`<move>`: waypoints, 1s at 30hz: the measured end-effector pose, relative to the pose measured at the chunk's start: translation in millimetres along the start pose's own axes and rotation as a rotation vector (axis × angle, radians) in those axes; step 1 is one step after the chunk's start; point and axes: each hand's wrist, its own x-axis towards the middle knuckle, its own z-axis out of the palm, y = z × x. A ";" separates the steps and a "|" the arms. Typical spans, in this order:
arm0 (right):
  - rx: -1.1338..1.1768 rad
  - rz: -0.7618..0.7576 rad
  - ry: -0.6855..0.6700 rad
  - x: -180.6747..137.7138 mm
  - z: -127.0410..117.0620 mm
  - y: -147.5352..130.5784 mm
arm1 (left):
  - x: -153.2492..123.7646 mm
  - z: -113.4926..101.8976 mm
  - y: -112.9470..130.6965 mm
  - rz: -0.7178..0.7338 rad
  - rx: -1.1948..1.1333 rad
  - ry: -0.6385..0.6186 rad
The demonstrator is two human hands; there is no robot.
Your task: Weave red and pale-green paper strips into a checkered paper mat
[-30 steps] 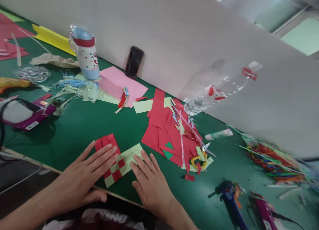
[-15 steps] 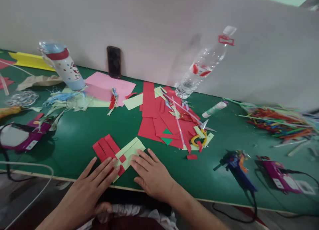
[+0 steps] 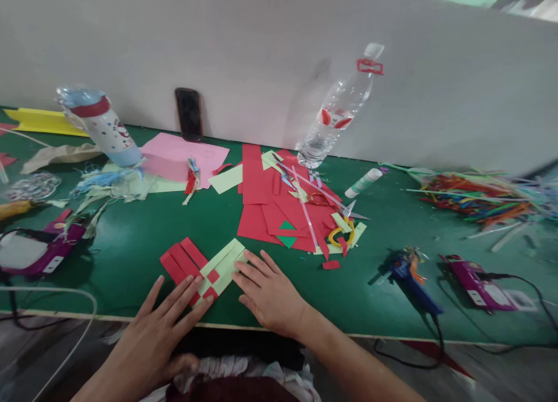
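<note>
I log a green table (image 3: 131,233) with a woven red-and-green paper mat (image 3: 204,266) at its near edge and loose red paper (image 3: 261,201) just behind. On the left lie a pink sheet (image 3: 183,155), a printed flask (image 3: 104,129) and a purple glue gun (image 3: 41,252). On the right lie a glue stick (image 3: 363,183), a blue glue gun (image 3: 412,271) and coloured straws (image 3: 475,196).

The left hand (image 3: 159,329) and right hand (image 3: 272,294) are bare, and so are both forearms as far as they show. At the lower edge, the person wears dark maroon clothing (image 3: 226,390) with crumpled white fabric (image 3: 244,368) above it.
</note>
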 end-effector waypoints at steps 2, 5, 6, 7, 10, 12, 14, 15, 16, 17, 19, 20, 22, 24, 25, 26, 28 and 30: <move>-0.012 0.001 0.013 4.4 -1.7 0.7 | -1.0 2.0 0.6 -0.023 -0.020 0.014; -0.017 -0.026 0.003 12.2 -3.7 1.0 | -1.9 3.1 1.0 -0.001 -0.003 0.006; -0.017 -0.035 -0.013 14.5 -4.0 1.1 | -1.8 2.7 1.1 0.002 0.007 -0.004; -0.015 -0.042 -0.032 16.4 -4.2 1.3 | -1.5 2.0 1.3 0.001 0.015 -0.010; -0.004 -0.038 -0.061 19.4 -4.7 1.2 | 0.4 -1.7 0.0 0.011 0.022 -0.004; 0.013 -0.027 -0.058 19.4 -6.0 -0.2 | 1.8 -5.0 -3.5 0.021 0.017 0.012; 0.040 -0.012 -0.042 18.3 -8.3 -2.8 | 3.0 -8.7 -8.9 0.019 0.002 0.035; 0.056 -0.010 -0.033 17.5 -9.6 -4.4 | 3.5 -10.7 -11.8 0.008 -0.007 0.054; 0.074 -0.013 -0.020 16.7 -10.9 -5.8 | 4.2 -12.5 -14.2 -0.012 -0.016 0.082; 0.092 -0.022 -0.002 16.0 -11.9 -7.0 | 5.1 -14.1 -15.9 -0.039 -0.023 0.118; 0.120 -0.043 0.047 15.6 -13.2 -7.6 | 7.9 -15.9 -16.2 -0.105 -0.031 0.188; 0.130 -0.043 0.079 16.4 -13.4 -6.9 | 9.9 -15.7 -14.8 -0.129 -0.037 0.212; 0.144 -0.007 0.148 20.8 -13.1 -3.8 | 15.0 -13.0 -9.8 -0.145 -0.053 0.228; 0.151 0.053 0.185 29.2 -12.6 0.5 | 21.2 -8.8 -4.1 -0.148 -0.083 0.214; 0.151 0.076 0.181 34.7 -12.6 2.5 | 24.5 -6.7 -1.8 -0.165 -0.120 0.210; 0.143 0.091 0.152 40.6 -12.7 4.2 | 27.8 -5.0 -0.3 -0.193 -0.169 0.212; 0.113 0.105 0.057 52.7 -13.4 6.2 | 34.2 -2.6 0.6 -0.266 -0.273 0.219; 0.082 0.119 -0.029 63.6 -14.4 6.9 | 40.0 -0.8 -0.8 -0.332 -0.333 0.228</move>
